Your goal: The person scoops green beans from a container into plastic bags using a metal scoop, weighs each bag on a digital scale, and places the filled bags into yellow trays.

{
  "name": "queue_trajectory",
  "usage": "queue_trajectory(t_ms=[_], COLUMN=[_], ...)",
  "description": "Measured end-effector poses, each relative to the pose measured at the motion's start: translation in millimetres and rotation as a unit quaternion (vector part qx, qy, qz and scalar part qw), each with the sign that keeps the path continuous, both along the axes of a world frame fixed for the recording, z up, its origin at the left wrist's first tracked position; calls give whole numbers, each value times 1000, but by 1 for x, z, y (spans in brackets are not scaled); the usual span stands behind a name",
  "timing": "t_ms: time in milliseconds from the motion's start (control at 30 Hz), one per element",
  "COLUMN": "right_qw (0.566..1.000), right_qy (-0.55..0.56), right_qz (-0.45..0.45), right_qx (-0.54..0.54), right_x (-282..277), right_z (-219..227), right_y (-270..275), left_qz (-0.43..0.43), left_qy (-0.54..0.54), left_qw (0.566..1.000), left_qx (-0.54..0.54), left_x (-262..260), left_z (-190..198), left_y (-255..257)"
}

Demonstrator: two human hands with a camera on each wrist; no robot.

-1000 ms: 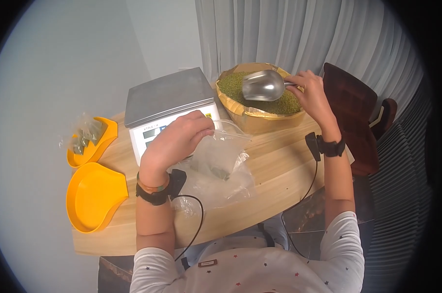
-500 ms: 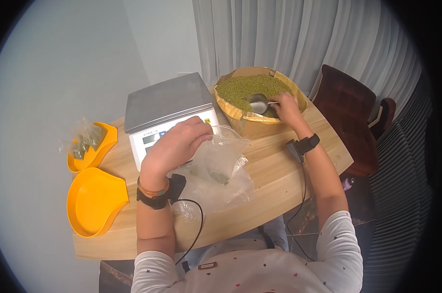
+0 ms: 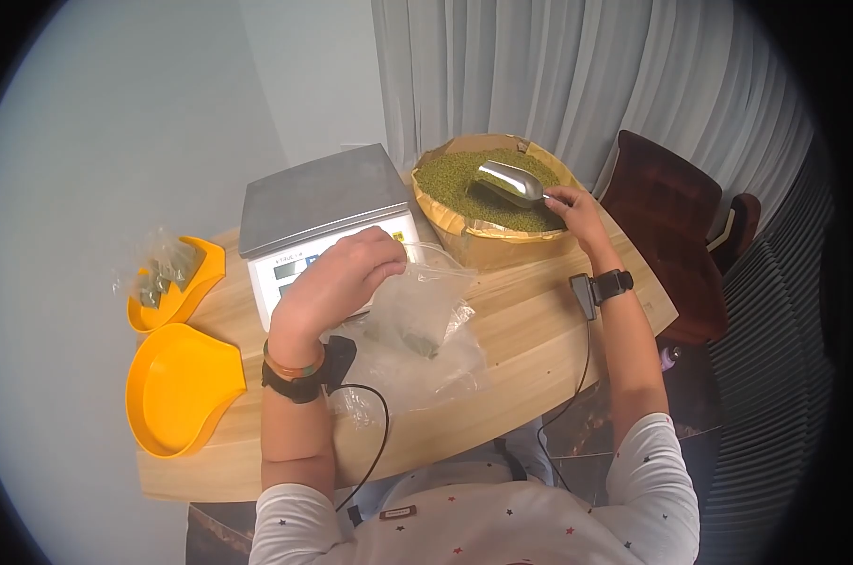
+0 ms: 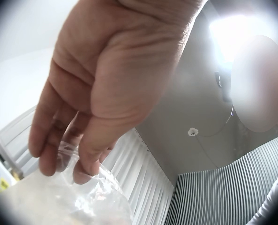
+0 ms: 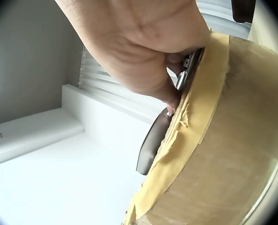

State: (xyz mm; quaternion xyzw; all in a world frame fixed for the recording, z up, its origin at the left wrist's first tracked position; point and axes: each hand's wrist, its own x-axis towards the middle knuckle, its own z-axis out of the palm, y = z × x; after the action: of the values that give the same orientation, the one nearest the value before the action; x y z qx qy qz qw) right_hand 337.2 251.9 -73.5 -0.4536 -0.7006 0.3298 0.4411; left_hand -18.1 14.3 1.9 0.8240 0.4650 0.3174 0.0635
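My left hand (image 3: 346,278) pinches the top edge of a clear plastic zip bag (image 3: 417,301) in front of the scale. The bag hangs down over more clear plastic on the table; in the left wrist view, thumb and fingers hold the bag (image 4: 78,201) by its rim. My right hand (image 3: 577,215) grips the handle of a metal scoop (image 3: 511,182), tilted just over the small green beans (image 3: 445,188). Those beans fill a cardboard box (image 3: 488,250) edged with yellow tape. In the right wrist view, the scoop's bowl (image 5: 153,145) shows past the taped rim; its contents are hidden.
Left of the box stands a weighing scale (image 3: 323,202) with a grey platform. Two yellow trays lie at the table's left: an unfilled one (image 3: 177,395) and another (image 3: 208,264) with small filled bags (image 3: 158,282). A dark red chair (image 3: 667,217) is beyond the right edge.
The right hand lowered the scoop into the beans, then raised it again, its bowl now turned differently. The left hand stays on the bag with hardly any movement.
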Motion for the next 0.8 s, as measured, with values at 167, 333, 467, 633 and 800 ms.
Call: queue_trajectory(t_ms=[167, 333, 467, 633, 800], right_qw=[1000, 998, 991, 971, 933], right_qy=[-20, -31, -48, -120, -226], right_qz=[-1, 29, 118, 193, 197], right_qx=[16, 39, 30, 77, 198], right_x=[-3, -5, -15, -33, -53], right_z=[7, 39, 70, 97, 121], right_y=[-11, -34, -64, -93, -124], left_qz=[7, 15, 9, -4, -8], left_qy=[17, 12, 14, 9, 6], left_qw=[1000, 1000, 1000, 1000, 1000], left_qx=[1, -1, -11, -15, 3], left_x=[-4, -3, -2, -2, -1], left_z=[1, 2, 1, 1, 1], left_y=[-1, -2, -1, -3, -4])
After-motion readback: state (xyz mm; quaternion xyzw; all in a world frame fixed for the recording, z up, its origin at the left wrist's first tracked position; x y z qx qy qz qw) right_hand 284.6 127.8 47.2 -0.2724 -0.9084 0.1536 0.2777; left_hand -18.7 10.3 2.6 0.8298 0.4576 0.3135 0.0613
